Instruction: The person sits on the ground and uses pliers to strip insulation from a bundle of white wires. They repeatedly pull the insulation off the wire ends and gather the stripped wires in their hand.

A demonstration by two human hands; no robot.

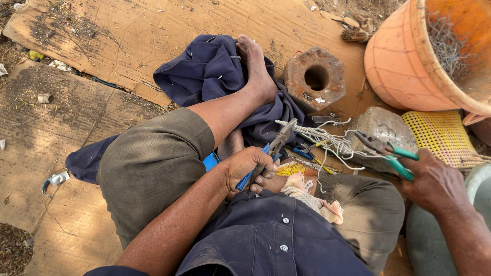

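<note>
The person sits cross-legged on flattened cardboard (76, 128), a dark blue shirt over the lap. The left hand (245, 166) is clenched around the blue handles of a pair of pliers (271, 148), whose metal nose points up and to the right and touches one end of a tangle of pale wire (327, 140). The right hand (434, 184) grips the green handles of a second pair of pliers (386, 151); its nose points left and meets the other end of the same wire, so the tangle stretches between the two tools, just above the shins. Under the wire lie a few more small tools with blue and yellow grips. Just behind the right-hand pliers sits a grey stone (383, 130), with a yellow mesh mat (442, 133) beside it. One bare foot rests on a crumpled blue cloth (209, 69). Farther off stand a rusty hexagonal block with a hole (314, 76) and an orange basin (409, 61) holding thin wire scraps.
</note>
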